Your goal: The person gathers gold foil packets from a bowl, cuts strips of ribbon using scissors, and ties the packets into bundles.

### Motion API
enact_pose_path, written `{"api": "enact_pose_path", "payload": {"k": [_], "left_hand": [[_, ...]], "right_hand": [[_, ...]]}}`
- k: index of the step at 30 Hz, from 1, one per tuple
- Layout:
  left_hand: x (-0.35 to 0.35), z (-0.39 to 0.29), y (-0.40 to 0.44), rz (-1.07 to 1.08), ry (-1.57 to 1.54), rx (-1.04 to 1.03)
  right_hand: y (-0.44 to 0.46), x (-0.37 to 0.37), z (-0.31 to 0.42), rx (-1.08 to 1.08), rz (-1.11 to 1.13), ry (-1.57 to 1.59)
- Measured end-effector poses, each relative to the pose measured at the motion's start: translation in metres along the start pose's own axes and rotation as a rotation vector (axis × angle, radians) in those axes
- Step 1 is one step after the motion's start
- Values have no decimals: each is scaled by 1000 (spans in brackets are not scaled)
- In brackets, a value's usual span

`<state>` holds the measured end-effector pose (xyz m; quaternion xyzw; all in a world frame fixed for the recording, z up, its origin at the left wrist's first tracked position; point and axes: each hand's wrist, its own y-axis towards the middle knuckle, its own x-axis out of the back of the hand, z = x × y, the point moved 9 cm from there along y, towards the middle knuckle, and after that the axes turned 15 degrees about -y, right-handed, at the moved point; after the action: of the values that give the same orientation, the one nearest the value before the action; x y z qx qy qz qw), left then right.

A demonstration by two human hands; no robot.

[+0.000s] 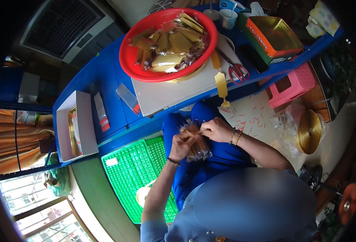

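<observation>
A clear plastic-wrapped bundle (pixel 199 150) with brownish contents lies on my lap, over blue trousers. My left hand (pixel 181 146) is closed at the bundle's upper left side, fingers pinched on its wrapping. On the other side, my right hand (pixel 218 130) has its fingertips pinched together at the bundle's top, near the left fingers. A thin pale strip seems to run between the fingertips; its exact shape is too small to tell. Both wrists wear beaded bracelets.
On the blue table (pixel 105 72) stand a red basin (pixel 125 60) of gold packets, red-handled scissors (pixel 238 73), an orange box (pixel 262 37) and a white box (pixel 87 133). Left of my legs is a green basket (pixel 125 169); right, a pink stool (pixel 293 86) and gold ribbon roll (pixel 309 131).
</observation>
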<state>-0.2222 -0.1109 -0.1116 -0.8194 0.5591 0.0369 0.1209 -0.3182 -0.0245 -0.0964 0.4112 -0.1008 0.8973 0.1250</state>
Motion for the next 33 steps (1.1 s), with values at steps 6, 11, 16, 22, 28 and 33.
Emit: {"api": "enact_pose_path", "payload": {"k": [6, 11, 16, 22, 28, 33], "left_hand": [[-1, 5, 2, 48, -28, 13], [-3, 2, 1, 25, -27, 11], [12, 11, 0, -71, -110, 12], [15, 23, -2, -133, -321, 101], [17, 23, -11, -194, -429, 70], [16, 19, -14, -243, -386, 32]], "right_hand": [[-5, 24, 8, -47, -147, 211], [-1, 5, 4, 4, -105, 33], [-14, -28, -9, -362, 312, 525], [0, -15, 13, -4, -97, -16], [-1, -15, 22, -65, -316, -217], [3, -25, 24, 55, -292, -234]]}}
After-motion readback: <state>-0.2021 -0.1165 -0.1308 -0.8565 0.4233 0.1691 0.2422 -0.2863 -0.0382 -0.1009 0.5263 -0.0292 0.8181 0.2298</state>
